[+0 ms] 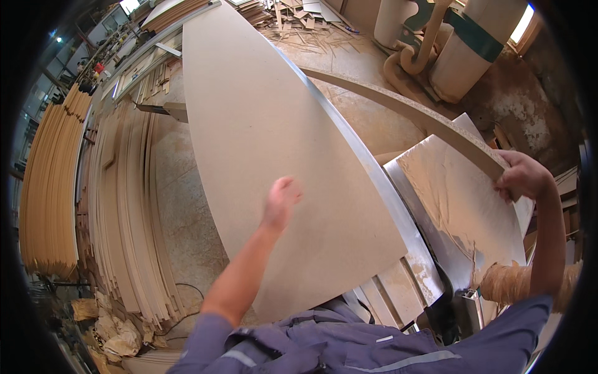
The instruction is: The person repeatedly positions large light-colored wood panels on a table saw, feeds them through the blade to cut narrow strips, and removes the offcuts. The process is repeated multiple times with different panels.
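A large pale board lies across the saw table in front of me, stretching away to the far left. Over its middle is my left hand, smeared by motion; I cannot make out its fingers clearly, nor whether it touches the board. On the right, my right hand is closed around the near end of a long, narrow strip of board. The strip runs away from me, apart from the large board at this end, its far end beside the board's right edge.
A metal side table covered in sawdust stands right of the large board. Stacked panels and long strips line the left. Offcuts litter the far floor. Dust-collector bags and a hose stand far right.
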Demonstrator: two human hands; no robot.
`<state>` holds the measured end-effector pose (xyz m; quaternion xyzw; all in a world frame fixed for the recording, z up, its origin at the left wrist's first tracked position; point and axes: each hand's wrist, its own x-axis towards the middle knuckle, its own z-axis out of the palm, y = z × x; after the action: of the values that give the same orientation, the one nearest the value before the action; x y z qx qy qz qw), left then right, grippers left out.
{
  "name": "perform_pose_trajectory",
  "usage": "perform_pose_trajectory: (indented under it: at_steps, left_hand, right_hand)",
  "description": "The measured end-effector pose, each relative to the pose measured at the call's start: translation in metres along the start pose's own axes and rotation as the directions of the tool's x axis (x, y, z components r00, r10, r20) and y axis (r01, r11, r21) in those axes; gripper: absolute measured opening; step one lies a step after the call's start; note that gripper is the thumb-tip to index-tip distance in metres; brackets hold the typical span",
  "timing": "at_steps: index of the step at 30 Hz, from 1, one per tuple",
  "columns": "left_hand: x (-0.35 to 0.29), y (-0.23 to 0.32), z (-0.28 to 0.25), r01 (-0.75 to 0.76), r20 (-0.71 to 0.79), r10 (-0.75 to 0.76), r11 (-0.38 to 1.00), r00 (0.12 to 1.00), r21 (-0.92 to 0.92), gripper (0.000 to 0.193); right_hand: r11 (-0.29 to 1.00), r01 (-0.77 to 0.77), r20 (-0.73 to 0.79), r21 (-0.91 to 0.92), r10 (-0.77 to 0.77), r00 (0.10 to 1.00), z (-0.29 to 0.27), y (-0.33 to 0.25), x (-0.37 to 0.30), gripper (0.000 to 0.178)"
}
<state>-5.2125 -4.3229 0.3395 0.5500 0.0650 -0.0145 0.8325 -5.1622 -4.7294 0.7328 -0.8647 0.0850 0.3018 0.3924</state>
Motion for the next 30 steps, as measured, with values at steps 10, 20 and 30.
perform_pose_trajectory:
  at_steps: [10,20,30]
  left_hand:
    - [0.098,0.084,0.229,0.474,0.415,-0.257,0.650,0.873,-0.594,0.077]
    - [0.020,-0.049,0.263,0.459,0.034,-0.471,0.837,0.882,-0.298,0.021]
    - [-0.019,0.011,0.215,0.220,-0.091,-0.233,0.966,0.968,-0.138,0.023]
  right_hand:
    - [0.994,0.005,0.072,-0.107,0.002,0.997,0.108,0.023,-0.096,0.075]
    - [0.925,-0.168,0.131,0.341,0.130,0.983,0.221,0.173,-0.139,0.091]
    - [0.983,0.139,-0.068,0.121,-0.131,0.989,0.322,0.218,-0.137,0.036]
